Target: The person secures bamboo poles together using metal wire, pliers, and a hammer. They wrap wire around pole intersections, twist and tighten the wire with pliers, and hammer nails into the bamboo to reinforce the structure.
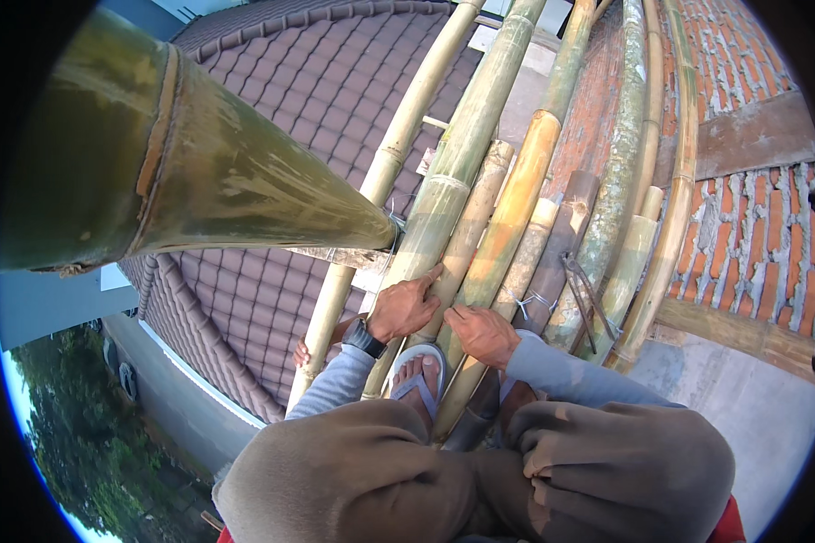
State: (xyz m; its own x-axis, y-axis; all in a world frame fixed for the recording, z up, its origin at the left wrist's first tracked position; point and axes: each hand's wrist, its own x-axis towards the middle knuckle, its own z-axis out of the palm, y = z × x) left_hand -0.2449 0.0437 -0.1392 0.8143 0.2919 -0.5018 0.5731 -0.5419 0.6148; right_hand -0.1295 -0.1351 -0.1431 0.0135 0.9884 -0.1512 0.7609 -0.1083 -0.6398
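My left hand (406,308), with a dark watch at the wrist, rests on the thick green bamboo pole (436,204); its index finger is stretched out and the thumb lies apart. Close beside it, my right hand (483,335) is closed in a pinch over a thinner yellow-green bamboo pole (507,222). Whatever its fingertips hold is hidden or too small to make out. To the right, dark pincers (590,303) lie across the bamboo. A pale tie (534,300) binds a dark brown bamboo length (566,235) near my right hand.
My sandalled foot (417,380) stands on the bamboo. Another person's hand (302,351) grips the outer pole (385,163). A large bamboo upright (199,172) looms at left. Tiled roofing (308,81) and a road (167,389) lie below; a brick wall (770,235) rises at right.
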